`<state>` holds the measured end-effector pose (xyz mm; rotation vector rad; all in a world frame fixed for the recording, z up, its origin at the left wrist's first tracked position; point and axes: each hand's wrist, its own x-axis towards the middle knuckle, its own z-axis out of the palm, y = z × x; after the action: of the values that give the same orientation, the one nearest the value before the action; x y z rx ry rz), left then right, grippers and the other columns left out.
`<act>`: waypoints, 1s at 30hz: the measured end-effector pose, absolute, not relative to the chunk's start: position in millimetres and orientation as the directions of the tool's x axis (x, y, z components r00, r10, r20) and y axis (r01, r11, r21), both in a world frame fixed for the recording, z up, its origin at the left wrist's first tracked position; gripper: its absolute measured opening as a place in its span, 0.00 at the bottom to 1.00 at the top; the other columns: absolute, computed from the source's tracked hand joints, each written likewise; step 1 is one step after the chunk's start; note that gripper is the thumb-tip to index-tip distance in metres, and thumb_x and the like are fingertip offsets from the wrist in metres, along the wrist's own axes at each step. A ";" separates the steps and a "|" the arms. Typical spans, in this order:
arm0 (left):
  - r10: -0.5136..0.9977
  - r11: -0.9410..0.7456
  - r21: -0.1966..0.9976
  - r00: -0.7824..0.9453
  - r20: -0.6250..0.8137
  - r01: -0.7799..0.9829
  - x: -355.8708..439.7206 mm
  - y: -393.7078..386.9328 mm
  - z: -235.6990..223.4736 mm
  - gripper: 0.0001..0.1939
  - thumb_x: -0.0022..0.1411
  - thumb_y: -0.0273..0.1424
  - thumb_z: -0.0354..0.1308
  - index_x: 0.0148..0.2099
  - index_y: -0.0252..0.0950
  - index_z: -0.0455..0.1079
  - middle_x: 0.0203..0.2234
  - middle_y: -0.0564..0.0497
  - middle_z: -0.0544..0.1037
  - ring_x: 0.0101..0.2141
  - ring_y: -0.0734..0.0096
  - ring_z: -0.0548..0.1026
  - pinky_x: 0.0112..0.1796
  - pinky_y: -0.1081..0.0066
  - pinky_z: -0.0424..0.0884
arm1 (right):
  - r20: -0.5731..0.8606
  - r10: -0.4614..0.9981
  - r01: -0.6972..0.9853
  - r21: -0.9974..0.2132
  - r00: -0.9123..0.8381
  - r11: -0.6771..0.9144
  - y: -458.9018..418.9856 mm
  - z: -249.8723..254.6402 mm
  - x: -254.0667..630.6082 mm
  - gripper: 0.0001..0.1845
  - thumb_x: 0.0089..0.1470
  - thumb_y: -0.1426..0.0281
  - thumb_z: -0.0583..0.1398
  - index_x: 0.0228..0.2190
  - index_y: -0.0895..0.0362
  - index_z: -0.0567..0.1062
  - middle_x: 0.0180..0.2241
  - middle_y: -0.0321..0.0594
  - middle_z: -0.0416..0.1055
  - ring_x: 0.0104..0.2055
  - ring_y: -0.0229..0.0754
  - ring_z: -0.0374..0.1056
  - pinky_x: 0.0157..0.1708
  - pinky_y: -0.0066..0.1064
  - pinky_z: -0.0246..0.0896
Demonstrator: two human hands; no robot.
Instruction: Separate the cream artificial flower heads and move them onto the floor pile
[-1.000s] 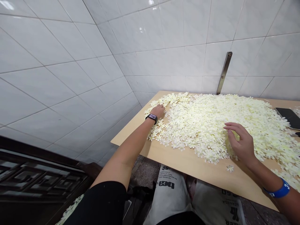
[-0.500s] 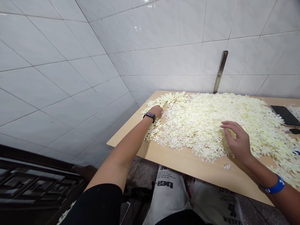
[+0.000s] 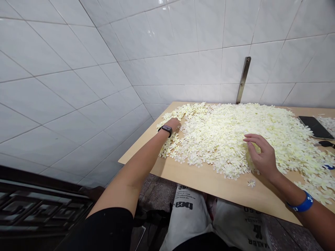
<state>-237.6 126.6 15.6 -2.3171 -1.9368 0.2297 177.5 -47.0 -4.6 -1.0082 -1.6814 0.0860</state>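
Pale yellow and white artificial flower heads (image 3: pixel 222 132) lie in a wide, loose heap on a light wooden board (image 3: pixel 146 153). At the left end of the heap, my left hand (image 3: pixel 173 123) reaches down among the flowers, with a black watch on its wrist. Its fingers are curled and mostly hidden behind the back of the hand, so anything in them cannot be seen. Over the front right part of the heap hovers my right hand (image 3: pixel 264 157). Its fingers are bent slightly, the thumb stands apart from them, and nothing shows between. A blue band circles this wrist.
A dark phone (image 3: pixel 316 127) lies at the board's right, near a small black object (image 3: pixel 326 143). One single flower (image 3: pixel 251 183) sits near the front edge. Tiled walls (image 3: pixel 183 69) close off the back and left. A metal strip (image 3: pixel 243 80) stands against the back wall.
The whole view has shifted slightly, moving the scene a little to the left. Both hands keep nearly the same places over the flowers.
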 end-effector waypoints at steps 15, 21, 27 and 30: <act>0.223 -0.953 0.065 0.541 0.811 0.295 -47.5 7.2 57.8 0.19 0.68 0.24 0.56 0.60 0.38 0.68 0.51 0.45 0.79 0.52 0.68 0.77 0.52 0.61 0.79 | 0.368 0.925 -0.174 -0.921 -0.099 0.348 -50.4 1.1 175.7 0.23 0.57 0.52 0.66 0.47 0.53 0.80 0.41 0.45 0.80 0.37 0.43 0.77 0.36 0.35 0.76; 0.099 -0.995 0.082 0.614 0.783 0.055 -3.0 -8.6 44.1 0.20 0.67 0.23 0.56 0.61 0.36 0.66 0.49 0.41 0.78 0.51 0.65 0.77 0.50 0.62 0.80 | 0.250 0.932 -0.346 -0.926 -0.264 0.150 -45.3 9.4 179.2 0.26 0.51 0.47 0.68 0.37 0.57 0.84 0.36 0.47 0.82 0.41 0.48 0.79 0.43 0.39 0.77; 0.168 -0.983 0.171 0.676 0.717 0.063 0.6 13.7 33.8 0.30 0.67 0.33 0.62 0.68 0.41 0.59 0.53 0.41 0.78 0.53 0.59 0.76 0.54 0.54 0.77 | 0.149 0.958 -0.373 -0.927 -0.246 0.049 -41.9 9.9 181.1 0.21 0.52 0.50 0.69 0.36 0.56 0.83 0.32 0.44 0.81 0.39 0.47 0.79 0.47 0.42 0.75; 0.172 -0.983 0.168 0.717 0.676 0.078 2.5 21.7 28.1 0.29 0.70 0.31 0.57 0.70 0.42 0.57 0.54 0.42 0.78 0.55 0.60 0.76 0.55 0.54 0.77 | 0.151 0.954 -0.350 -0.935 -0.257 0.054 -41.3 6.8 180.4 0.21 0.51 0.51 0.70 0.30 0.57 0.81 0.28 0.41 0.77 0.37 0.44 0.76 0.49 0.42 0.74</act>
<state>2.5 21.7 28.1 -3.0277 -0.2214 -1.2132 180.4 -41.3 6.8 -0.7250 -1.1892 1.4745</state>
